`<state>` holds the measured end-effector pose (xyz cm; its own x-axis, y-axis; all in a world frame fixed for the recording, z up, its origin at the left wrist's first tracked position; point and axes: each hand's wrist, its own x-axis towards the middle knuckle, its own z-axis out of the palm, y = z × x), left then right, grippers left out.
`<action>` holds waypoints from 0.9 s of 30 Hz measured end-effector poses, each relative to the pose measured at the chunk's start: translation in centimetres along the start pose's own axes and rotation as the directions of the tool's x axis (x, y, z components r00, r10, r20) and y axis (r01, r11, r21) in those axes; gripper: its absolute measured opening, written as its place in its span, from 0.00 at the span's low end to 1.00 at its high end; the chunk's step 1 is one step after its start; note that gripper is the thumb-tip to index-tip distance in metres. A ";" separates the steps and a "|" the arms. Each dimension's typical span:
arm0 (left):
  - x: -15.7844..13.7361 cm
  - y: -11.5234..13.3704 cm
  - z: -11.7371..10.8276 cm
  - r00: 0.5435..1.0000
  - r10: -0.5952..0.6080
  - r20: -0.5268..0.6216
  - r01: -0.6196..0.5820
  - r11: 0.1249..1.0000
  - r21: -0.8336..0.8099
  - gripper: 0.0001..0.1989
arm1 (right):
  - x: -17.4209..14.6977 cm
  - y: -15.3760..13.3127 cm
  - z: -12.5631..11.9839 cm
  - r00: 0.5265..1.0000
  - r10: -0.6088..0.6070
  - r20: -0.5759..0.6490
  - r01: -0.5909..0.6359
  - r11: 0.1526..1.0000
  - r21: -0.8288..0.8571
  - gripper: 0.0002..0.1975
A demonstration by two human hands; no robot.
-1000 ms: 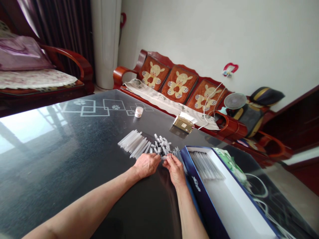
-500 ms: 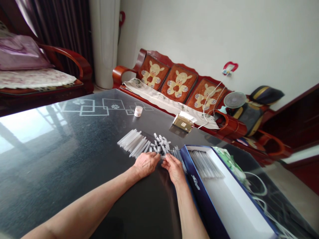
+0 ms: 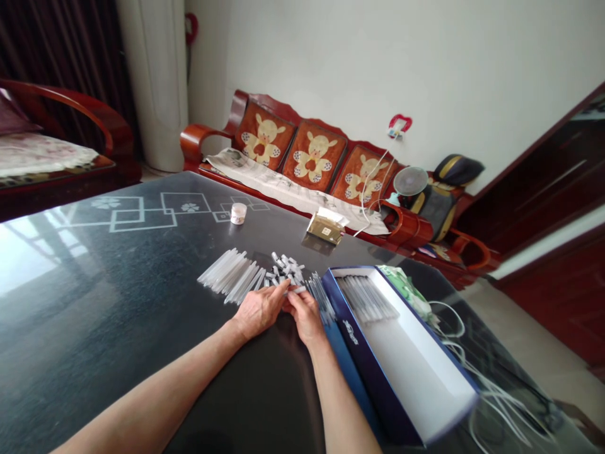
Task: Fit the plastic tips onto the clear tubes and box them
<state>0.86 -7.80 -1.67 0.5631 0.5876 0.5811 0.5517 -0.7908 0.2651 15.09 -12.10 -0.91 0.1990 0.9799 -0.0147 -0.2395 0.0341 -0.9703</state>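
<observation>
My right hand [image 3: 305, 317] is closed in a pinch around a small whitish pen part [image 3: 299, 289], partly hidden by the fingers. Against it is my left hand [image 3: 261, 310], fingertips drawn together; what they hold, if anything, is hidden. Just beyond both hands lies a loose heap of pen caps [image 3: 286, 266], whitish and clear with some dark parts. Left of the heap, clear pen barrels [image 3: 231, 275] lie side by side on the dark glossy table [image 3: 155, 302]. Thin pen refills [image 3: 320, 295] rest to the right of my right hand, beside the blue box.
A long blue box [image 3: 416, 372] with a white inside stands at the right, finished pens or similar sticks [image 3: 368, 297] at its far end. Green packaging [image 3: 406, 290] and white cords [image 3: 491, 391] lie beyond it. A small cup [image 3: 239, 213] and a tissue box [image 3: 326, 228] stand farther back.
The view has turned right, so everything sits farther left. My hands have drawn closer together, and the whitish piece now shows more plainly at my right fingertips.
</observation>
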 end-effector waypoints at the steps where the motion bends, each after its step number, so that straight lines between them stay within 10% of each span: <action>1: 0.0 -0.1 0.1 1.000 0.005 -0.015 -0.005 1.000 -0.008 0.19 | 0.0 -0.3 -0.1 1.000 -0.016 -0.003 0.016 1.000 -0.006 0.14; 6: 0.0 -0.4 0.2 0.999 0.002 -0.046 -0.002 1.000 -0.009 0.21 | -0.1 -2.9 -1.4 0.977 -0.206 0.048 0.208 0.894 -0.396 0.19; 12: -0.1 -0.1 0.2 0.995 0.092 0.032 -0.090 0.994 -0.054 0.20 | -1.3 -6.3 -2.0 0.832 -0.301 0.466 0.522 0.139 -0.842 0.09; 16: 0.2 0.4 -0.5 0.981 0.190 0.030 -0.188 0.980 -0.062 0.21 | -3.0 -8.1 -1.7 0.822 -0.149 0.549 0.530 -0.152 -0.834 0.07; 21: 0.6 0.5 -1.6 0.976 0.130 -0.177 -0.140 0.989 -0.042 0.28 | -3.8 -11.4 -6.9 0.853 -0.340 0.396 0.375 -0.130 -0.918 0.10; 24: 0.7 0.1 -1.3 0.963 0.048 -0.266 -0.060 0.997 -0.037 0.26 | -3.1 -12.8 -12.2 0.872 -0.475 0.116 0.050 -0.149 -0.988 0.11; 27: 0.6 -0.3 -0.8 0.953 0.041 -0.301 -0.052 0.998 -0.031 0.23 | -2.2 -12.7 -15.6 0.924 -0.366 -0.115 -0.214 -0.242 -0.946 0.12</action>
<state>0.56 -7.36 -0.74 0.3739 0.4761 0.7959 0.5021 -0.8255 0.2578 32.53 -17.79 7.66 0.3810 0.8699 0.3133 0.9148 -0.4039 0.0092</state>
